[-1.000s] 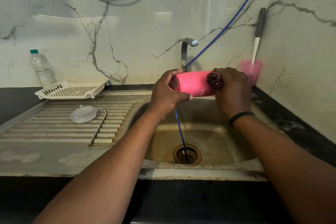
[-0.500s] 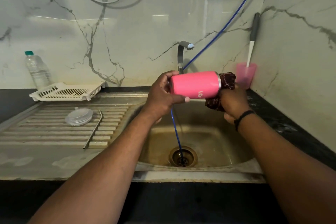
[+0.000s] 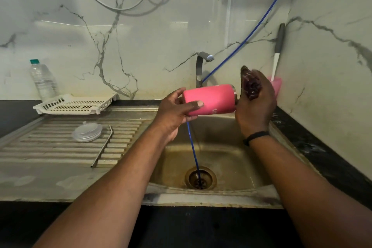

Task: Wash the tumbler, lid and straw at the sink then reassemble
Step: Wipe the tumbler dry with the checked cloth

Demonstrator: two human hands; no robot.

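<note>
Lid point(image 3: 87, 132) w/ straw point(image 3: 102, 146) on drainboard point(image 3: 50, 147), hose point(image 3: 193, 147) in sink point(image 3: 231, 159)

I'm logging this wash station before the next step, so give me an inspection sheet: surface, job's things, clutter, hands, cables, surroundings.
Surface: steel sink, stained basin; ribbed drainboard on its left.
Job's things: pink tumbler held sideways over the basin; clear lid and metal straw lying on the drainboard.
Clutter: white tray, water bottle, pink cup holding a knife.
Hands: left hand grips the tumbler's base; right hand holds a dark scrubber by its mouth.
Cables: blue hose runs into the drain; white and black cables on the wall.
Surroundings: marble walls, tap, no water seen running.
</note>
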